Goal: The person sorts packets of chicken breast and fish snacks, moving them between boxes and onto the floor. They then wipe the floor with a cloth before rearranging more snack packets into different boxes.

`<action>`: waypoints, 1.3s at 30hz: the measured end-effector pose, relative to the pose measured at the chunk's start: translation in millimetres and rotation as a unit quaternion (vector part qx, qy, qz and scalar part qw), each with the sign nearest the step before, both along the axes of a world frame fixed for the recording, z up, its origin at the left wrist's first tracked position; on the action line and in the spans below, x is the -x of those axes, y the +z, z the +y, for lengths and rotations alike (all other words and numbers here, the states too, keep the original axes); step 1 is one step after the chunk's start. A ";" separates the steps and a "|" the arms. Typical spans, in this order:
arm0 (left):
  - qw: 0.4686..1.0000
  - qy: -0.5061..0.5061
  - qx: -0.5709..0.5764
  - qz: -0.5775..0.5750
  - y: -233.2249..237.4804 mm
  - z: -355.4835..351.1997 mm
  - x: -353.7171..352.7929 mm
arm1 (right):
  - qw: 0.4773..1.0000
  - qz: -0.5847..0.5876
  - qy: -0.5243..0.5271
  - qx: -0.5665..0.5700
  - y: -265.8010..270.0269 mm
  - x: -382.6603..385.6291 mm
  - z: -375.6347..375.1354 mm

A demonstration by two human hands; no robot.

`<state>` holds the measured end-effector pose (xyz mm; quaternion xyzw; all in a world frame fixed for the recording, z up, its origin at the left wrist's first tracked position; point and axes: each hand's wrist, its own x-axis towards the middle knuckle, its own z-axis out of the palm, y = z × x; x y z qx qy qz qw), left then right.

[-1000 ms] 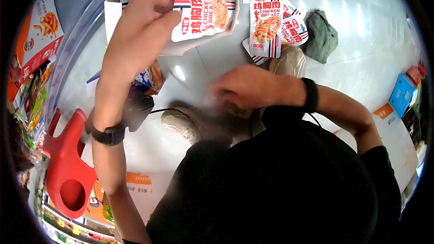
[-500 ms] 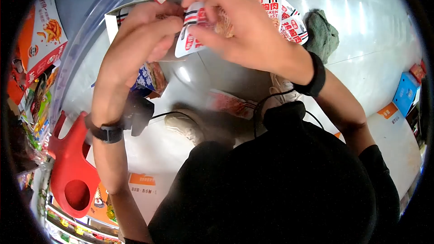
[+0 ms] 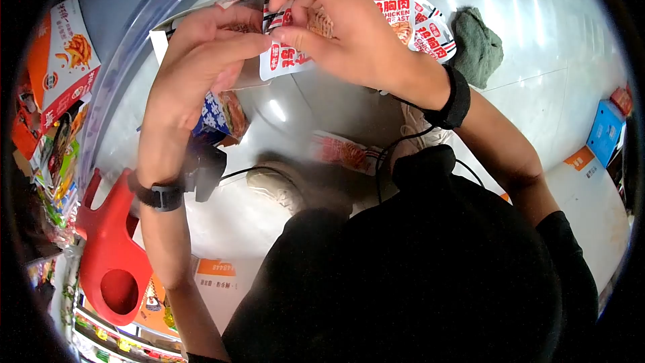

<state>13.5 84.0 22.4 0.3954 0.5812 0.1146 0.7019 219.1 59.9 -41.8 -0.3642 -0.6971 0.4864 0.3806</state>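
A white and red chicken breast packet hangs from my right hand, whose thumb and fingers pinch it at the striped edge. My left hand reaches over an open carton, with its thumb touching the same packet's edge; what its other fingers hold is hidden. More packets of the same print lie fanned out beyond my right hand, on the grey floor. Another packet lies on the floor near my shoes.
A green-grey cloth lies right of the packets. A red plastic stool stands at lower left, beside shelves of snacks. A blue box is at far right. A blue printed box sits beneath my left wrist.
The held packet has turned and shifted slightly left, showing more of its printed front. My left thumb has straightened toward it, and my right hand has moved slightly up and left.
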 end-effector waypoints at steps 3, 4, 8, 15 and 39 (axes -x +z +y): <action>1.000 -0.002 -0.017 0.018 0.6 -1.8 -2.4 | 0.987 0.090 0.014 0.129 -2.2 1.6 -4.3; 0.999 0.002 -0.025 0.027 0.2 -2.9 -2.7 | 0.964 0.158 0.008 0.214 0.3 2.2 -7.1; 1.000 -0.014 0.006 0.020 -5.9 -3.9 0.0 | 0.907 0.208 -0.007 0.366 10.1 6.1 -4.1; 0.996 0.089 0.020 -0.022 -1.6 -2.6 0.1 | 0.993 -0.007 -0.072 -0.089 -23.2 8.4 -12.7; 0.991 0.071 -0.084 0.080 28.3 -8.7 10.1 | 0.990 -0.110 -0.077 -0.045 -40.4 -8.5 -23.9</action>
